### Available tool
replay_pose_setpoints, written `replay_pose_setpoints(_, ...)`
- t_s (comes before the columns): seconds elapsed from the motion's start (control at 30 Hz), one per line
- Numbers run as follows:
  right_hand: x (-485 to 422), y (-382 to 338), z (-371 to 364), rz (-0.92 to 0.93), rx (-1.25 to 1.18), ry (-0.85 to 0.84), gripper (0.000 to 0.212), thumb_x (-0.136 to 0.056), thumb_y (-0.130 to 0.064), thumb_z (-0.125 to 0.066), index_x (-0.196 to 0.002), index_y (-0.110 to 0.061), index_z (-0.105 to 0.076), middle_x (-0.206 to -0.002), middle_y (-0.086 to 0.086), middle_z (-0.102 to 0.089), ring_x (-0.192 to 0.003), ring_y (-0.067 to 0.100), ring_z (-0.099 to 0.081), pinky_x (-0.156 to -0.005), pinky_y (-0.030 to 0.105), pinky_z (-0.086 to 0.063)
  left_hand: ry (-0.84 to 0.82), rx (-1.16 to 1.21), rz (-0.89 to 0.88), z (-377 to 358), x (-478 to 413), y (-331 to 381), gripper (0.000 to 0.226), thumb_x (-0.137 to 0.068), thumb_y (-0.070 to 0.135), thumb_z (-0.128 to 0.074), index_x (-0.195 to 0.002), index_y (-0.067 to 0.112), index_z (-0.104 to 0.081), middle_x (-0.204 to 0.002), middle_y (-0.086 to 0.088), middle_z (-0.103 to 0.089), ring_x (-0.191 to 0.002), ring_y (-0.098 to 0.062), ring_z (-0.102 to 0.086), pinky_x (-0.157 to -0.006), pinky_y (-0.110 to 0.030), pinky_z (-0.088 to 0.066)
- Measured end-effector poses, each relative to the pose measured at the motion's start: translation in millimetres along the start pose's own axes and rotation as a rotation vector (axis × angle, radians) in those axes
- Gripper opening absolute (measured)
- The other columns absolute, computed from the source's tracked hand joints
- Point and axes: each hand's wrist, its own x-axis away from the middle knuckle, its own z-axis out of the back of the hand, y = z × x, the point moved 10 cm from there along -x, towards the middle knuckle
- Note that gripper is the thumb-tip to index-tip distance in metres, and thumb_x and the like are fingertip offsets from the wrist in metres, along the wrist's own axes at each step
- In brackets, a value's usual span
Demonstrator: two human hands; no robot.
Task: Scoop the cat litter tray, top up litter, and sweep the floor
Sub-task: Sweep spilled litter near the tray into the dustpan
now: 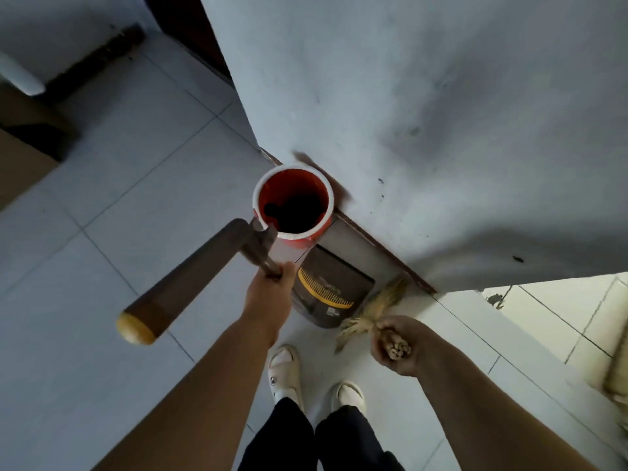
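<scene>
My left hand [272, 297] grips the thin metal stem of a long-handled dustpan. Its brown handle [190, 277] with a yellow cap points back towards me at the left. The dark pan [334, 300], with a yellow comb strip, rests on the tiled floor in front of my feet. Just behind it, against the wall, stands a red bin [268, 202] with a white rim and dark contents. My right hand [390, 341] holds the bundled end of a straw broom [373, 309]. The bristles reach the floor at the pan's right edge.
A grey wall [424, 113] with a dark skirting fills the upper right. A cardboard box [20, 158] sits at the far left. My white shoes [285, 372] stand on the grey tiles [119, 198]. Brighter tiles [560, 314] lie past the wall corner at the right.
</scene>
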Motion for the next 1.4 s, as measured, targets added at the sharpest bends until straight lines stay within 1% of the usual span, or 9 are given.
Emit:
replay_pose_setpoints(0.07, 20, 8, -16, -0.007, 0.153, 0.034, 0.011, -0.093, -0.007, -0.051, -0.087, 0.001, -0.053, -0.055, 0.015, -0.057, -0.042, 0.021, -0.058, -0.037, 0.025, -0.051, 0.042, 0.061, 0.028, 30, 19, -9, 0.019, -0.1, 0.039, -0.049, -0.087, 0.027, -0.057, -0.095, -0.003, -0.063, -0.094, -0.018, -0.061, -0.089, -0.038, -0.051)
replay_pose_setpoints(0.17, 37, 17, -36, -0.002, 0.383, 0.091, 0.01, -0.094, -0.006, -0.05, -0.096, 0.003, -0.053, -0.06, 0.014, -0.053, -0.038, 0.02, -0.056, -0.034, 0.023, -0.048, 0.092, 0.097, 0.04, 68, 45, -22, 0.019, -0.099, 0.039, -0.05, -0.087, 0.026, -0.057, -0.092, -0.007, -0.064, -0.097, -0.025, -0.063, -0.092, -0.042, -0.053)
replay_pose_setpoints(0.33, 43, 41, -87, 0.004, 0.685, 0.118, 0.011, -0.092, -0.006, -0.05, -0.083, 0.001, -0.049, -0.057, 0.014, -0.053, -0.047, 0.021, -0.052, -0.034, 0.023, -0.046, 0.248, 0.225, 0.056, 154, 83, -58, 0.017, -0.099, 0.039, -0.051, -0.092, 0.026, -0.06, -0.093, -0.005, -0.064, -0.097, -0.023, -0.064, -0.097, -0.047, -0.052)
replay_pose_setpoints(0.53, 30, 114, -176, -0.04, 0.768, -0.001, 0.013, -0.091, -0.009, -0.051, -0.103, -0.004, -0.048, -0.066, 0.014, -0.053, -0.046, 0.018, -0.053, -0.035, 0.025, -0.047, 0.418, 0.384, 0.091, 265, 124, -123, 0.02, -0.099, 0.034, -0.051, -0.086, 0.021, -0.06, -0.082, -0.005, -0.059, -0.08, -0.022, -0.056, -0.092, -0.047, -0.051)
replay_pose_setpoints(0.7, 33, 193, -273, -0.024, 0.907, -0.036, 0.001, -0.092, -0.005, -0.046, -0.093, -0.004, -0.047, -0.06, 0.01, -0.047, -0.045, 0.017, -0.046, -0.033, 0.022, -0.045, 0.525, 0.539, 0.126, 368, 154, -181, 0.023, -0.099, 0.031, -0.052, -0.085, 0.015, -0.058, -0.079, -0.008, -0.055, -0.074, -0.021, -0.051, -0.081, -0.042, -0.05)
replay_pose_setpoints(0.87, 46, 285, -378, 0.027, 1.084, -0.023, 0.016, -0.093, -0.006, -0.045, -0.077, -0.005, -0.046, -0.046, 0.009, -0.05, -0.034, 0.017, -0.047, -0.035, 0.021, -0.046, 0.65, 0.631, 0.132, 508, 195, -244, 0.023, -0.097, 0.03, -0.053, -0.079, 0.016, -0.053, -0.075, -0.007, -0.05, -0.07, -0.02, -0.046, -0.073, -0.038, -0.045)
replay_pose_setpoints(1.13, 40, 409, -531, 0.105, 1.262, -0.105, 0.013, -0.091, -0.004, -0.046, -0.078, -0.005, -0.048, -0.055, 0.008, -0.047, -0.037, 0.015, -0.047, -0.035, 0.019, -0.044, 0.808, 0.712, 0.113, 688, 233, -312, 0.02, -0.097, 0.029, -0.054, -0.082, 0.016, -0.056, -0.075, -0.003, -0.052, -0.071, -0.019, -0.048, -0.078, -0.04, -0.045)
replay_pose_setpoints(1.23, 27, 451, -604, 0.12, 1.367, -0.133, 0.01, -0.091, -0.005, -0.046, -0.082, -0.008, -0.047, -0.058, 0.007, -0.045, -0.037, 0.015, -0.048, -0.035, 0.019, -0.043, 0.867, 0.713, 0.125, 756, 231, -334, 0.02, -0.097, 0.029, -0.053, -0.085, 0.014, -0.056, -0.075, -0.006, -0.05, -0.071, -0.021, -0.046, -0.075, -0.039, -0.045)
replay_pose_setpoints(1.4, -5, 514, -727, 0.144, 1.516, -0.124, 0.005, -0.09, -0.004, -0.047, -0.086, -0.007, -0.049, -0.059, 0.007, -0.044, -0.042, 0.016, -0.047, -0.036, 0.02, -0.042, 0.965, 0.785, 0.17, 865, 224, -373, 0.022, -0.096, 0.029, -0.054, -0.079, 0.015, -0.054, -0.075, -0.006, -0.049, -0.072, -0.022, -0.046, -0.075, -0.039, -0.044)
